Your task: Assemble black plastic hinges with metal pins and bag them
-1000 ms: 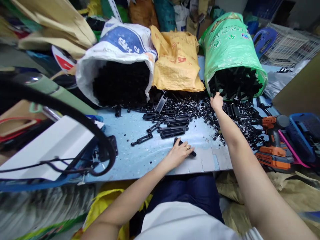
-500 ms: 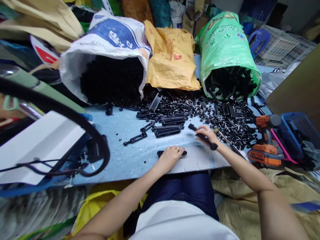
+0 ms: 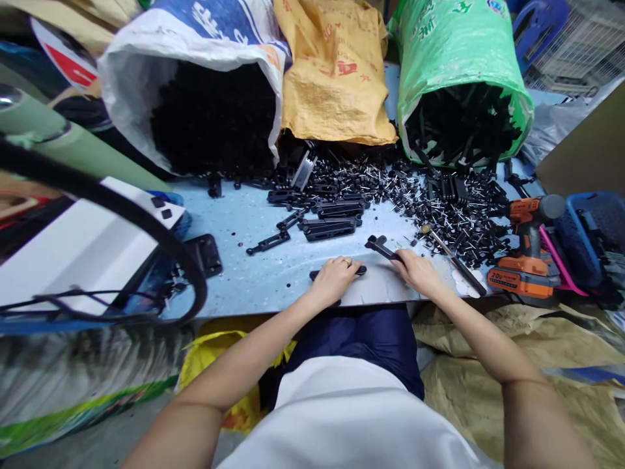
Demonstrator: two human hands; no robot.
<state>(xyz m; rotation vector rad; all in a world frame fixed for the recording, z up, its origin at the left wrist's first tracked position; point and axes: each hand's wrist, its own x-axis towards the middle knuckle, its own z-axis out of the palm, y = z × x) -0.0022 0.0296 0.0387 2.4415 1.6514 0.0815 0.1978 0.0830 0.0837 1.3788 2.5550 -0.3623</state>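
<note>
My left hand lies curled over a flat black plastic bar at the front edge of the pale blue table, pressing it down. My right hand grips a second black plastic bar that sticks out up and left from my fingers, just above the tabletop. The two hands are a short way apart. A ring shows on my left hand.
Behind the hands lie stacked black bars and a heap of small black rivets. A white sack and a green sack hold black parts, with a yellow sack between. An orange cordless drill and a screwdriver lie at right.
My right hand reached into the green sack's mouth, then came back toward me holding a black bar, ending beside my left hand. My left hand stayed on its bar.
</note>
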